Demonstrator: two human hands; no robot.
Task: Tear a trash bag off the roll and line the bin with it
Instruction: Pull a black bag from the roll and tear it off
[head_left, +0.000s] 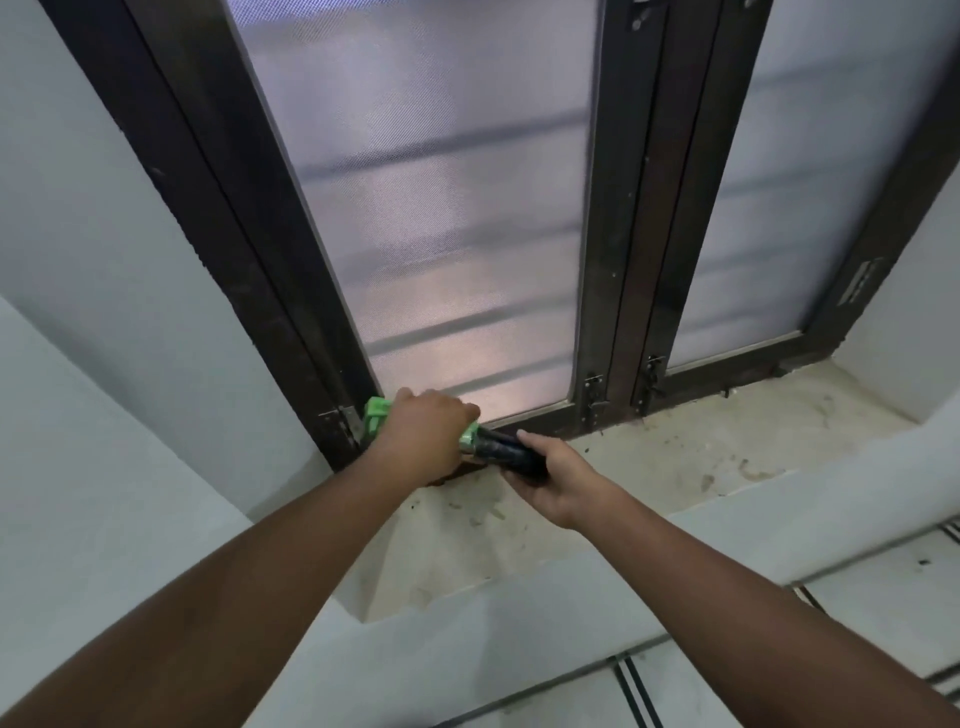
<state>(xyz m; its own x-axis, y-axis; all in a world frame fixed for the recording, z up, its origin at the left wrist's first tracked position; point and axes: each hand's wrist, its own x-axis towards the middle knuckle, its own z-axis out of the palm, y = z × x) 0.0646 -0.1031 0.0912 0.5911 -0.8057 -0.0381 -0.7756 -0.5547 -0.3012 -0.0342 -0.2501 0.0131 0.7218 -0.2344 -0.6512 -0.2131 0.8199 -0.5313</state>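
Hands meet over a stained window sill (675, 467), close to the dark frame of a window (613, 260) with frosted glass. From the head camera, the left hand (423, 434) is clenched around a roll of trash bags (375, 410); the green wrapper of the roll shows on both sides of the fist, one end near the hinge at the left of the frame, the other end beside the knuckles. The right hand (553, 480) grasps a black bag (511, 453), which comes out from the green end of the roll and is bunched between thumb and fingers. The two hands are just beside each other, with the black plastic stretched between them, low over the sill. If the bag is already separated from the roll, I cannot tell. Both forearms reach up from the bottom of the picture. White walls stand at both sides of the sill, and tiles (857, 623) with dark lines are seen at the lower right. A bin is not visible in this view.
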